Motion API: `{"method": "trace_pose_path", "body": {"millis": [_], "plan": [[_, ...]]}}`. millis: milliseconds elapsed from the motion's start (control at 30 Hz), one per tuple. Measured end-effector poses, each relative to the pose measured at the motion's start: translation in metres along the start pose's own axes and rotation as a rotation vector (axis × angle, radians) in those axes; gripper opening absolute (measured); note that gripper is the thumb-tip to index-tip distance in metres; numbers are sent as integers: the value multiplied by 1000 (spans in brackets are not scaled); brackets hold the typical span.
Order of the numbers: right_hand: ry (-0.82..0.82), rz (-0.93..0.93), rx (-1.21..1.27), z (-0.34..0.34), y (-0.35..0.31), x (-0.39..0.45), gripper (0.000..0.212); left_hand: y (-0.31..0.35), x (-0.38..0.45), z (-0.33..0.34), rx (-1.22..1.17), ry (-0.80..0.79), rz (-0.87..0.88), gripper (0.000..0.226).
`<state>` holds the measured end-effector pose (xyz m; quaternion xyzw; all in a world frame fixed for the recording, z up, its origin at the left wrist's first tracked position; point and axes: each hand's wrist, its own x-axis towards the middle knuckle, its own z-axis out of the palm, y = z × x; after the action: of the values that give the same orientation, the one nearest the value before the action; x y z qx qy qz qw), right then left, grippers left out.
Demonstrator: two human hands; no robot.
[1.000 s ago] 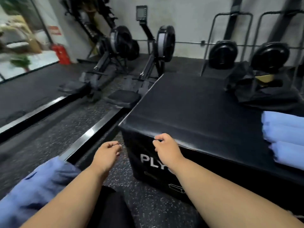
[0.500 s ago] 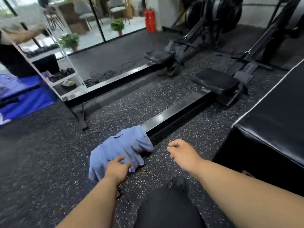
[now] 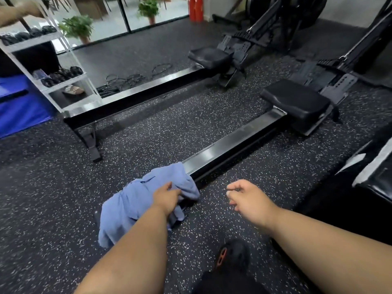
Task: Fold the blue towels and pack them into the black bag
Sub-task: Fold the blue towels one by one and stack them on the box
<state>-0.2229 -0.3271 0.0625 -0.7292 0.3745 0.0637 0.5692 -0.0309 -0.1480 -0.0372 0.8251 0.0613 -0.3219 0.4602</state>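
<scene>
A crumpled blue towel (image 3: 135,200) is draped over the near end of a rowing machine's rail (image 3: 233,143) and spills onto the speckled floor. My left hand (image 3: 166,198) lies on the towel's right part, and its fingers curl into the cloth and grip it. To the right of the towel, my right hand (image 3: 248,198) hovers above the floor with loosely curled fingers that hold nothing. The black bag and the other towels are out of view.
The rower's black seat (image 3: 297,100) sits further up the rail. A second rower (image 3: 137,94) runs parallel behind it. The black plyo box (image 3: 377,172) stands at the right edge. A white shelf rack (image 3: 53,60) and a blue mat (image 3: 17,107) are at the left. My shoe (image 3: 233,255) is below.
My view swung left from the plyo box down to the floor. My left hand reached the blue towel and closed on it. My right hand left the box edge and now hovers.
</scene>
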Motion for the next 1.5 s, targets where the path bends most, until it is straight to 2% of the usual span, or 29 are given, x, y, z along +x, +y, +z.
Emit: {"method": "trace_pose_path", "body": {"millis": [133,233,333,433,500,600,733,867,967,1133,1233,1333,1433,1500], "plan": [[22,8,0,-8,9,8,15,11,10,14,-61,1,6,53],[36,8,9,-14,10,7,17,23,3,17,-115,10,45,22],[56,-4,43,-19,6,-4,18,48,-27,6,-210,6,117,28],[88,-18,69,-25,-2,-23,18,70,-68,-14,-283,-95,275,17],[114,-44,89,-32,-8,-41,20,87,-102,-23,-329,-129,343,30],[160,-98,168,-50,-23,-84,21,116,-169,-23,-398,-160,449,30],[273,-210,295,-87,-35,-155,19,135,-271,0,-437,-421,532,39],[261,-273,611,-121,-34,-231,24,130,-357,31,-449,-729,555,56],[242,-305,769,-143,-20,-292,31,120,-415,60,-437,-839,571,53],[358,-338,769,-165,22,-390,26,102,-497,101,-423,-1032,592,57],[461,-343,794,-174,53,-437,24,89,-538,122,-413,-1074,561,54],[538,-380,675,-174,82,-473,32,77,-571,141,-430,-1072,516,45],[606,-429,519,-167,103,-498,38,64,-594,156,-425,-1024,512,42],[693,-415,461,-165,114,-507,30,57,-607,163,-350,-952,543,32]]}}
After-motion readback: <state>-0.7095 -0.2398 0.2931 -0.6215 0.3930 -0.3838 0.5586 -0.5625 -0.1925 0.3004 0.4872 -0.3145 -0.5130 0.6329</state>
